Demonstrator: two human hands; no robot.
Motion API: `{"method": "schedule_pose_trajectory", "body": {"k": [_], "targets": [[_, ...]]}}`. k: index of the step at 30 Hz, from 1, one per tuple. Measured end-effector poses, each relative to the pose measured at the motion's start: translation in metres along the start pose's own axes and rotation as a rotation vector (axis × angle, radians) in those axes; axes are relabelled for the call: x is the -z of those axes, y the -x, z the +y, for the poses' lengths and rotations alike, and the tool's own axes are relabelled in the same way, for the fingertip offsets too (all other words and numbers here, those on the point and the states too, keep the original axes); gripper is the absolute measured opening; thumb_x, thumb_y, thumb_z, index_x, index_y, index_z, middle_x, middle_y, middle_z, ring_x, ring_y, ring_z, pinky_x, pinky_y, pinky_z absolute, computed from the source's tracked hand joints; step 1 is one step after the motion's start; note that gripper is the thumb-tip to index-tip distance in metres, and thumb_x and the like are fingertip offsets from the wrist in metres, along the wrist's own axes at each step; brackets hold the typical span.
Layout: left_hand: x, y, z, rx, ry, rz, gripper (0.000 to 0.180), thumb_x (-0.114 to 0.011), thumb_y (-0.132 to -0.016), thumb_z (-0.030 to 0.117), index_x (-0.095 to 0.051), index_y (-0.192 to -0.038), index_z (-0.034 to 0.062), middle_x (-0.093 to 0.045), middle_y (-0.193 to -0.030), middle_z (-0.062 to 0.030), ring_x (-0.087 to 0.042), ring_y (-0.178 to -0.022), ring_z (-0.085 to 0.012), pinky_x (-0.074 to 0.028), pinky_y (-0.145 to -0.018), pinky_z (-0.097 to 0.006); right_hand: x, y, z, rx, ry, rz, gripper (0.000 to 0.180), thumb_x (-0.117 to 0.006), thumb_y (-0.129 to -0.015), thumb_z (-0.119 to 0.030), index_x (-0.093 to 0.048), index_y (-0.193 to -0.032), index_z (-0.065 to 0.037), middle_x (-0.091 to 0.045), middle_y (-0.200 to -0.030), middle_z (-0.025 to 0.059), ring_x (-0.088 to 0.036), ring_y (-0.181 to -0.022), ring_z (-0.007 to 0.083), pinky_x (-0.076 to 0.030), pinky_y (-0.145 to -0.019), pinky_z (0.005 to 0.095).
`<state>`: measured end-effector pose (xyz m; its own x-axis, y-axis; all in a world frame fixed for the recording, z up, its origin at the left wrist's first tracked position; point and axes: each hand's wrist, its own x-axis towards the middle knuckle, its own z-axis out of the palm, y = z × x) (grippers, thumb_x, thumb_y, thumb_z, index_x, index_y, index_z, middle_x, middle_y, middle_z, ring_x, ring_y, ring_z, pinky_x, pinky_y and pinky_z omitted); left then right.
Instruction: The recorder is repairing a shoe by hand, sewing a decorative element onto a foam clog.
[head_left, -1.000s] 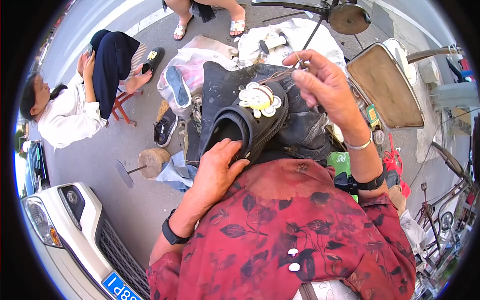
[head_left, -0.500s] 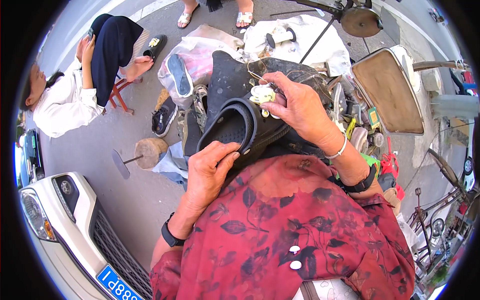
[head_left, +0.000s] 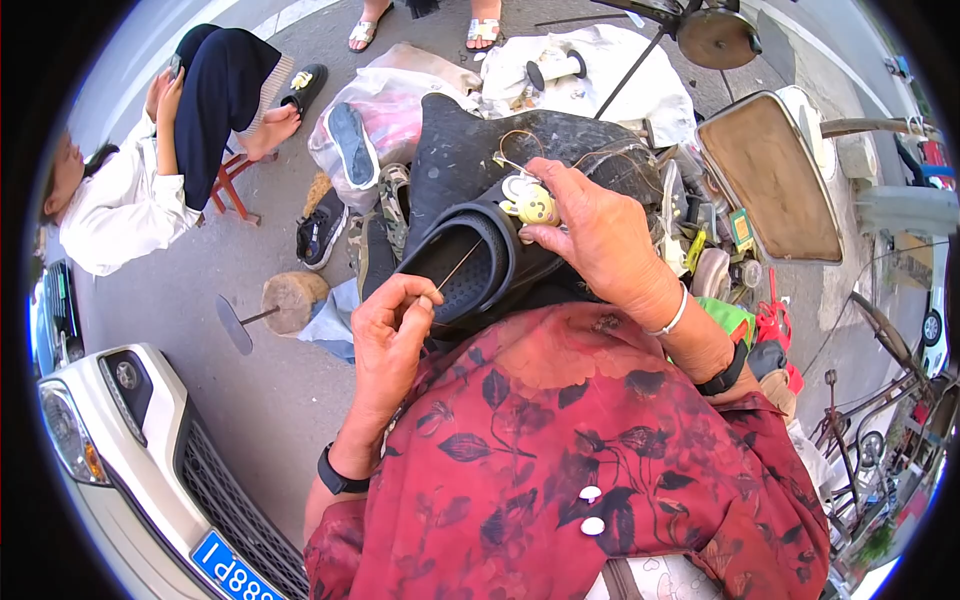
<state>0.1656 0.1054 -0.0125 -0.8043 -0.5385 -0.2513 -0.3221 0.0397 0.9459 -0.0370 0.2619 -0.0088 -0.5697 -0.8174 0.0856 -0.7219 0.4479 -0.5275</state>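
A black clog [head_left: 478, 262] lies across my lap, its opening toward me, on a dark cloth [head_left: 455, 150]. My left hand [head_left: 388, 325] pinches a thin brown thread [head_left: 459, 264] that runs taut out of the clog's inside. At the clog's toe, my right hand [head_left: 590, 225] grips a yellow and white cartoon charm [head_left: 532, 203] between thumb and fingers. A loop of thread [head_left: 520, 140] curls beyond those fingertips. Whether a needle is in the right hand cannot be seen.
A person [head_left: 135, 200] sits at the left; another's sandalled feet [head_left: 482, 32] stand ahead. A car front [head_left: 150, 400] is close at left. Loose shoes [head_left: 322, 228], a wooden-headed tool [head_left: 293, 303], a thread spool [head_left: 556, 70] and a brown tray [head_left: 770, 180] lie around me.
My left hand has let go of the clog's rim and drawn back toward me, pulling thread through. My right hand stays at the charm, which now shows more fully.
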Motion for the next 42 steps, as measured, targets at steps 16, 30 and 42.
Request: {"method": "schedule_pose_trajectory", "body": {"k": [16, 30, 42], "targets": [[0.163, 0.069, -0.055, 0.282, -0.039, 0.359, 0.012, -0.054, -0.093, 0.008, -0.064, -0.095, 0.0025, -0.048, -0.062, 0.0038, -0.038, -0.053, -0.0036, -0.034, -0.053, -0.021, -0.008, 0.000, 0.010, 0.058, 0.057, 0.048, 0.062, -0.076, -0.077, -0.028, -0.046, -0.129, -0.014, -0.063, -0.095, 0.0106, -0.066, -0.085, 0.0317, -0.052, -0.068, 0.0416], [-0.022, -0.097, 0.060, -0.729, -0.860, -0.606, 0.064, -0.066, -0.084, 0.046, -0.051, -0.138, 0.0139, -0.046, -0.144, -0.0155, -0.040, -0.135, -0.0341, -0.032, -0.108, -0.046, 0.022, -0.016, 0.026, -0.218, -0.681, -0.148, 0.029, -0.053, -0.096, -0.013, -0.051, -0.123, -0.003, -0.061, -0.080, 0.0129, -0.062, -0.072, 0.0172, -0.050, -0.068, 0.0322], [-0.041, -0.101, 0.047, -0.732, -0.988, -0.570, 0.071, -0.065, -0.084, 0.049, -0.047, -0.139, 0.0081, -0.050, -0.139, -0.0171, -0.044, -0.131, -0.0326, -0.028, -0.111, -0.047, 0.013, -0.040, 0.043, -0.037, -0.544, -0.187, 0.020, -0.053, -0.095, -0.016, -0.061, -0.107, -0.001, -0.066, -0.086, 0.0090, -0.061, -0.077, 0.0167, -0.049, -0.072, 0.0318]]}}
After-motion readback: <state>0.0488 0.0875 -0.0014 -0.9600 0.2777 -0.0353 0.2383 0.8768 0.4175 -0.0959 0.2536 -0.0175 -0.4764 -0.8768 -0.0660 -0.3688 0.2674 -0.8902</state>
